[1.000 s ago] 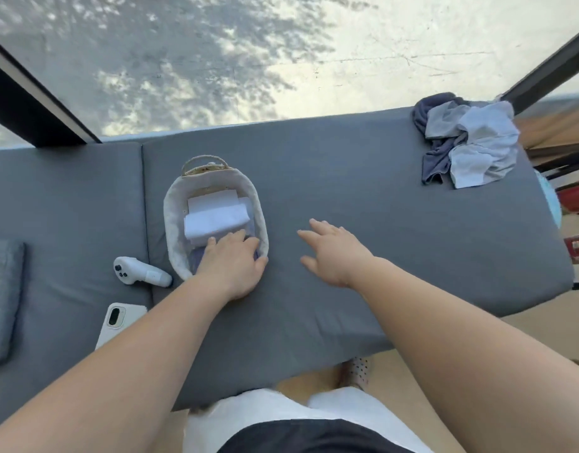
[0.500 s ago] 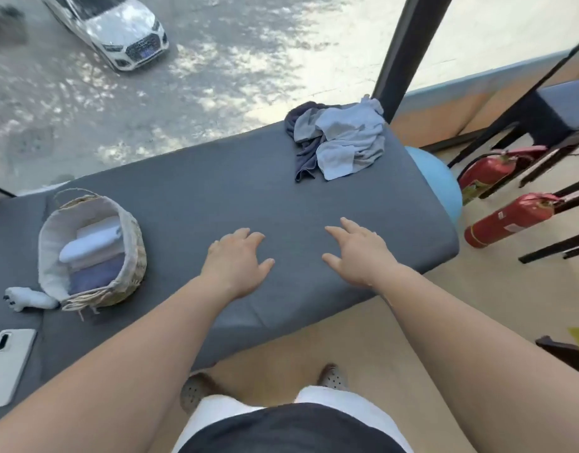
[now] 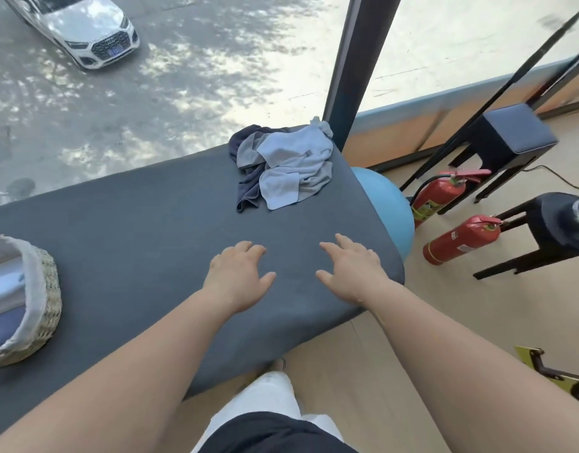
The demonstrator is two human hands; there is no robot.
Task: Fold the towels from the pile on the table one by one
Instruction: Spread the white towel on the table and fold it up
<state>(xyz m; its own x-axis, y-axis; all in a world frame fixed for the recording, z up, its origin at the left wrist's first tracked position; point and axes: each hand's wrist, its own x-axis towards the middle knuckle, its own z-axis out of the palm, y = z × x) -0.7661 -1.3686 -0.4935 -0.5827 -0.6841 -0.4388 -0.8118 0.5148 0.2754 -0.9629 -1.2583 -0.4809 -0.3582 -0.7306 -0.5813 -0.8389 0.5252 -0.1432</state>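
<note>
The pile of towels (image 3: 283,165) lay crumpled just right of the frame's centre, toward the top, at the far right corner of the grey padded bench (image 3: 134,230). Pale blue-grey cloths sat uppermost, with a dark navy one showing beneath and along the pile's left edge. Below the pile, near the middle of the frame, both hands were stretched out over the bench's near edge. They lay side by side but apart, well short of the towels. The left hand (image 3: 237,279) and the right hand (image 3: 350,273) each had loosely spread fingers and held nothing. Whether the palms pressed on the padding or hung just above it could not be told. At the left edge of the frame a woven basket (image 3: 49,289) with a light fabric lining stood on the bench, cut off by the frame. Folded towels (image 3: 4,295) in white and blue lay inside it. To the right of the bench a blue ball (image 3: 389,204) rested on the wooden floor, touching or just beside the bench's end. Two red fire extinguishers (image 3: 461,238) lay further right, near dark stools (image 3: 510,132). Beyond the glass, in the upper left of the frame, stood a white car (image 3: 85,31).
</note>
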